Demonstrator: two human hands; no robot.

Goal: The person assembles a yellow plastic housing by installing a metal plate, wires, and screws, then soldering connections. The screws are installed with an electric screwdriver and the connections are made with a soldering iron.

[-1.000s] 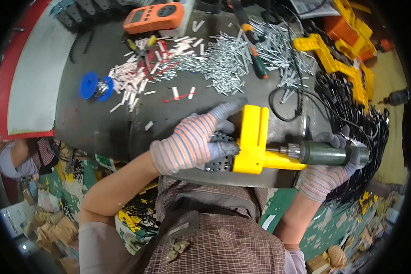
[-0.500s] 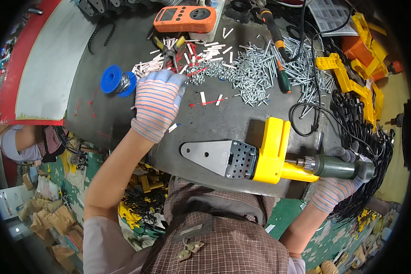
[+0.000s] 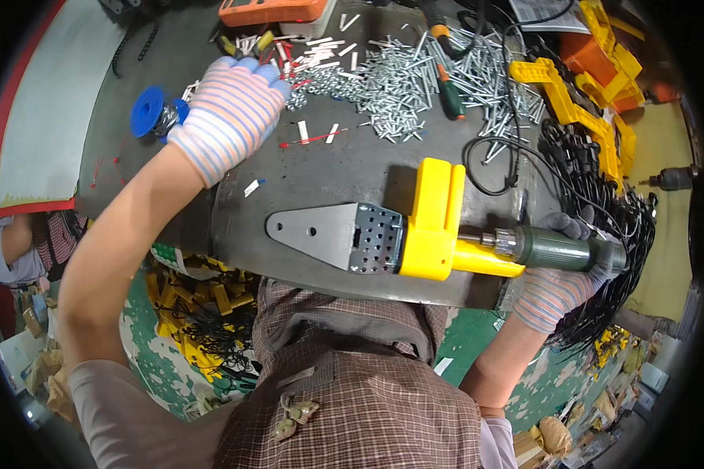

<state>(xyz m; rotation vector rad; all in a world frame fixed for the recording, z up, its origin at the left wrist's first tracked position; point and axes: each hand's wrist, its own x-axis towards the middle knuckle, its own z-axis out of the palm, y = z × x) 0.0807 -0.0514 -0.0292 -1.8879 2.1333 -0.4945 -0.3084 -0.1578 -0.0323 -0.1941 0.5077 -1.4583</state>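
Note:
My left hand point(image 3: 236, 113), in a striped glove, is at the edge of the pile of small metal nuts point(image 3: 326, 83). Its fingers bend down and together; whatever they hold, if anything, is hidden. Around the dark green electric screwdriver point(image 3: 557, 250) my gloved right hand point(image 3: 567, 283) is closed. That driver lies level, its bit pointing left into a yellow plastic handle point(image 3: 432, 227). The handle is joined to a perforated metal bracket point(image 3: 375, 238) and a tapered grey metal plate point(image 3: 317, 234) with two holes, near the bench's front edge.
Beyond lie loose screws point(image 3: 391, 86), a hand screwdriver point(image 3: 450, 94) and yellow-handled pliers point(image 3: 264, 41). A blue solder spool point(image 3: 150, 113) stands left. At right are yellow plastic parts point(image 3: 575, 109) and bundled black cables point(image 3: 594, 172). A cord point(image 3: 471, 168) loops across the bench.
The view has shifted, so bench items sit higher and further left. My left hand stays near the nuts, its forearm reaching further out. My right hand keeps its grip on the electric screwdriver.

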